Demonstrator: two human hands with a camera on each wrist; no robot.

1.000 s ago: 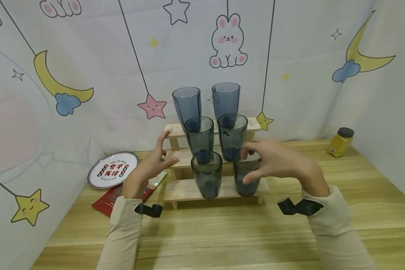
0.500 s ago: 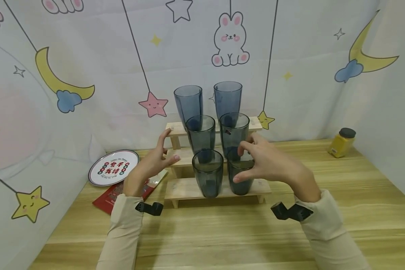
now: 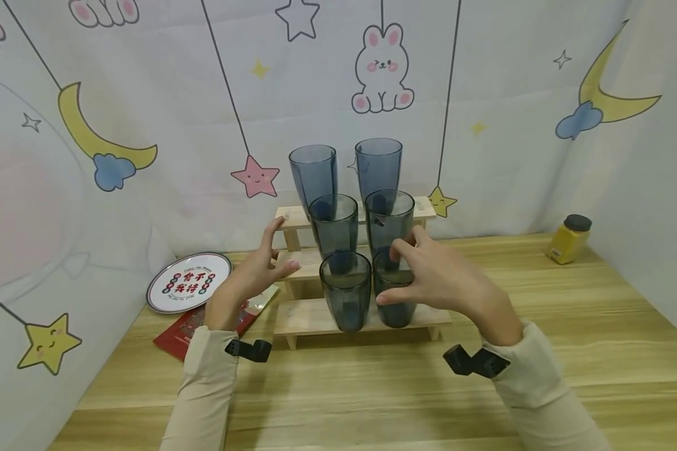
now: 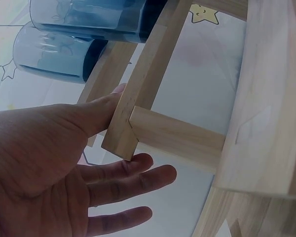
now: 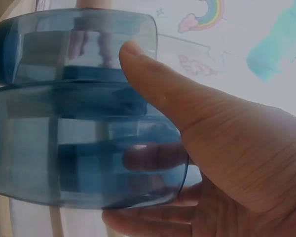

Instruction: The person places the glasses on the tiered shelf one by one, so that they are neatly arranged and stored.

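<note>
A three-tier wooden stand (image 3: 299, 316) bears paired tumblers: two blue ones on top, two grey-blue in the middle, two at the front. My right hand (image 3: 440, 275) grips the front right tumbler (image 3: 396, 316), thumb on the near side; in the right wrist view its fingers show through the tumbler (image 5: 89, 173). Close to its left stands the front left tumbler (image 3: 345, 307). My left hand (image 3: 248, 282) holds the stand's left end, and the left wrist view shows a plank end (image 4: 119, 140) between its thumb and fingers.
On the left, a white plate (image 3: 188, 282) with red characters lies beside a red packet (image 3: 183, 332). A yellow jar (image 3: 568, 238) with a black lid stands at the back right. Behind the stand hangs a printed cloth (image 3: 203, 207).
My right hand has shifted the front right tumbler leftward along the bottom tier, nearer the front left one. The left hand stays at the stand's left end.
</note>
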